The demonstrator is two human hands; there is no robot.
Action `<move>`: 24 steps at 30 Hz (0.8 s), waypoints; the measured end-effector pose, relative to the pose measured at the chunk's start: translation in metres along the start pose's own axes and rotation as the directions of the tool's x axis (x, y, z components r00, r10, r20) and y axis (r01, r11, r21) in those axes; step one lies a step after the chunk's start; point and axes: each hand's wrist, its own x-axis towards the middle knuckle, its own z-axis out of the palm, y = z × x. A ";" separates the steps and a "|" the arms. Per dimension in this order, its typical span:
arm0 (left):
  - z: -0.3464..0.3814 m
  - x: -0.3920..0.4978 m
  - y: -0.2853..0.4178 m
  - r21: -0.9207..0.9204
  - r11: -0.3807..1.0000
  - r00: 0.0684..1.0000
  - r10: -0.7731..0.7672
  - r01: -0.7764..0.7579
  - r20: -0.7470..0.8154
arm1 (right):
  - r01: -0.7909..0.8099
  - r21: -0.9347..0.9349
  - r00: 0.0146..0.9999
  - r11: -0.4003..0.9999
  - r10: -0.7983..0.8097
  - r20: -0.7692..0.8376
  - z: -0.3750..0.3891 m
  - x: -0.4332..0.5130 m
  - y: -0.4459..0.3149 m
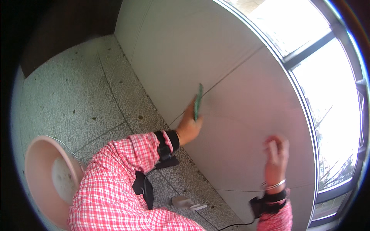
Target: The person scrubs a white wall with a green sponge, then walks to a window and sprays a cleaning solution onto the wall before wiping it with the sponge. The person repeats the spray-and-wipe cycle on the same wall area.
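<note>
My left hand [189, 126] grips a thin green scouring pad [198, 102] close to the pale wall panel [208, 52]. The pad is seen almost edge-on and is blurred; whether it touches the wall cannot be told. Farther right, my right hand [277, 157] is raised in front of the same wall, below the window frame. It appears to hold nothing, its fingers bent and a little apart, blurred too. A thin bracelet [274, 185] circles that wrist. Black straps go around both forearms over red checked sleeves.
A pink bucket [36, 170] with a wire handle and cloudy liquid [62, 180] stands at the left on the speckled terrazzo floor [75, 92]. A light shoe [183, 201] shows below. The window [326, 115] borders the wall. A black cable [237, 224] hangs from the right forearm.
</note>
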 end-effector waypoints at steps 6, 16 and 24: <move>-0.032 0.089 -0.038 0.272 0.943 0.930 0.264 -0.192 -0.256 | 0.286 -0.944 0.699 0.163 -0.709 0.089 -0.015 0.124 -0.038; -0.037 0.122 -0.065 0.412 0.902 0.921 0.264 -0.131 -0.285 | 0.279 -0.947 0.725 -0.161 -0.611 0.318 -0.020 0.118 -0.025; -0.079 0.147 -0.093 0.503 0.864 0.947 0.155 0.008 -0.282 | 0.220 -0.973 0.695 -0.068 -0.689 0.205 -0.013 0.115 -0.024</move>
